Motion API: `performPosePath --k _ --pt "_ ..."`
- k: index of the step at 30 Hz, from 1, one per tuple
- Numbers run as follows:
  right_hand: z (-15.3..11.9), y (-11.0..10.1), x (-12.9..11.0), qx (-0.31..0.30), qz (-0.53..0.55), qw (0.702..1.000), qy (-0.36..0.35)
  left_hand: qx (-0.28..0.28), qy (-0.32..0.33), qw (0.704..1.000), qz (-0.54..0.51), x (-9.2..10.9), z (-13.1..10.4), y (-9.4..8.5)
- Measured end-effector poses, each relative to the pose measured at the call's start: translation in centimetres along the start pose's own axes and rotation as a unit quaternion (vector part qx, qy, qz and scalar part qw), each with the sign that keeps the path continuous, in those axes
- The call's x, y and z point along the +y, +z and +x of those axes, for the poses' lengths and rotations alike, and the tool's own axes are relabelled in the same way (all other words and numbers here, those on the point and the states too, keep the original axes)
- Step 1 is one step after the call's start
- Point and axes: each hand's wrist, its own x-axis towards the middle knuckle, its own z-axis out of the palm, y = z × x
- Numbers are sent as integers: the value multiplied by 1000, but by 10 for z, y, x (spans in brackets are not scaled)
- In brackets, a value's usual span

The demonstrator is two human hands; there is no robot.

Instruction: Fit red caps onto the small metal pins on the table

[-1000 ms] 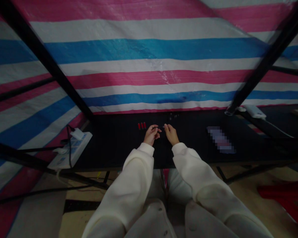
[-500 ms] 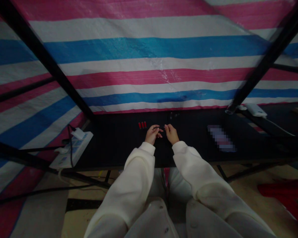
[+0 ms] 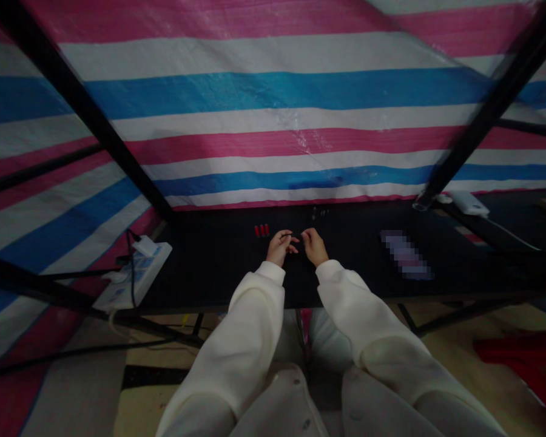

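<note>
A white power strip (image 3: 134, 279) lay slantwise at the left end of the black tabletop (image 3: 204, 261), its far end angled to the right, with a white plug-in adapter (image 3: 145, 246) on it and a dark cable (image 3: 131, 276) beside the adapter. Next came three red cylinders (image 3: 262, 230) in a close row just beyond the left hand (image 3: 279, 246), their long axes parallel and running roughly front to back; whether they lay flat or stood could not be told.

The left hand pinched a thin dark piece (image 3: 293, 235) between thumb and forefinger, its other fingers loosely curled below. The piece was in the gap between the hands, above the near-middle of the tabletop, its long axis running roughly sideways and its free end pointing to the right hand (image 3: 315, 246). Which end was its front was too small to tell. The right hand's thumb and forefinger were drawn close together near that end; whether they gripped anything could not be told.

Beyond the right hand lay a few tiny pale parts (image 3: 318, 213). Farther right, a blurred-out phone-shaped slab (image 3: 406, 255) lay diagonally, its near end toward the right.
</note>
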Motion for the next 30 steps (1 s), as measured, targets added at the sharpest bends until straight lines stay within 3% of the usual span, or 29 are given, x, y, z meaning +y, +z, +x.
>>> performPosePath --k 9,15,25,30 --pt "0 1 -3 -5 35 999 5 19 -4 1000 -14 3 -1 1" --pt "1 -3 -5 -12 65 998 23 73 -10 997 -26 0 1 -1" --pt "0 0 -5 -11 63 998 -4 67 0 997 -26 -5 6 -3" --pt "1 -4 -4 47 55 997 12 143 22 989 -28 -6 7 -7"
